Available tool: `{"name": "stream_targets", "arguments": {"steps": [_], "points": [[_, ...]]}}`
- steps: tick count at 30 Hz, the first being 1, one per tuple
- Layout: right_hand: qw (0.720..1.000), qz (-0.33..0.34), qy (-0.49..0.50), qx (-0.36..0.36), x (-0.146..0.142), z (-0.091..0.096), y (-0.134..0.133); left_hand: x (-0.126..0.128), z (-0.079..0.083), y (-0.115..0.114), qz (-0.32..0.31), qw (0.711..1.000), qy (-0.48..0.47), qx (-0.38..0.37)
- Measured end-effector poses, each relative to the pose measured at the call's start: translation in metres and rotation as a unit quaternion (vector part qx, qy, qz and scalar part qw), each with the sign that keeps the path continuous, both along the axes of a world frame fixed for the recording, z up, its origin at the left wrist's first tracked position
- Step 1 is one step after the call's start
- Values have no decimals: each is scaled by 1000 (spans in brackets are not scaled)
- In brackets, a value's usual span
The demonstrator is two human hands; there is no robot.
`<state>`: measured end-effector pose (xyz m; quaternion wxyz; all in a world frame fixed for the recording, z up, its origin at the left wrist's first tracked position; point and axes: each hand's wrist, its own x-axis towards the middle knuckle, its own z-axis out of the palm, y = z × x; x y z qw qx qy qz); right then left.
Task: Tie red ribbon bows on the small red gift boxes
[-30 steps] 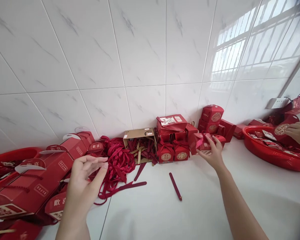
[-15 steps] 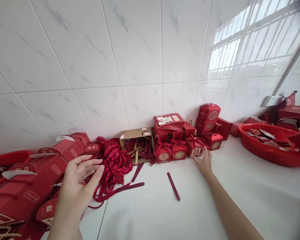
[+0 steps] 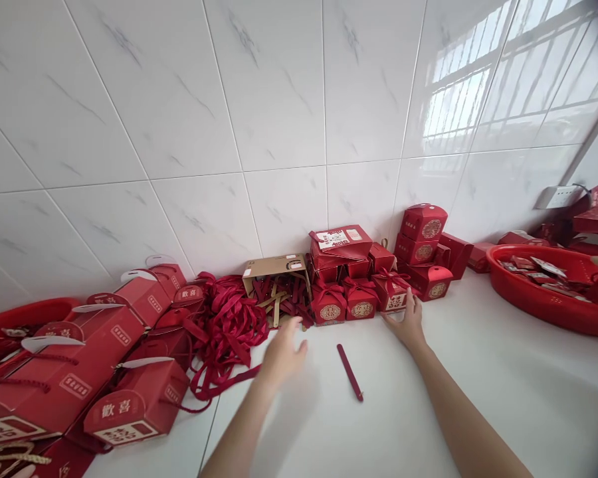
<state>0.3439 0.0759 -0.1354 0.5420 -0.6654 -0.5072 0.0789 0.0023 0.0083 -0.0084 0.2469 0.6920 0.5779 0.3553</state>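
The left hand (image 3: 283, 355) has swung rightward from beside the heaped satin ribbons (image 3: 232, 309) to before the cardboard box (image 3: 275, 265), blurred, apparently empty, fingers parted. The right hand (image 3: 407, 326) spans the bow-tied gift box (image 3: 393, 293), likely squaring it beside its tied neighbours (image 3: 361, 307); whether it grips, I cannot tell.

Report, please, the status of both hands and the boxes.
Right hand at bow-tied red box. Left hand open, near cardboard carton. Loose dark-red strip between them, touching neither hand.
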Motion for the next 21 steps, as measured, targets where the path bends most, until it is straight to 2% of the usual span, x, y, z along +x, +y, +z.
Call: {"name": "stream_targets", "arguments": {"steps": [2, 4, 7, 10, 21], "points": [[1000, 0, -7, -12, -2, 2, 1, 27, -36, 17, 15, 1000, 7, 0], [1000, -4, -8, -24, -2, 4, 2, 48, -65, 30, 35, 999, 8, 3], [999, -13, -3, -35, 1, 4, 4, 64, -89, 44, 52, 999, 7, 10], [999, -19, 7, -31, 4, 2, 6, 69, -97, 51, 42, 999, 9, 19], [998, -52, -10, 27, -2, 4, 4, 69, -99, 52, 0, 997, 74, -2]]}}
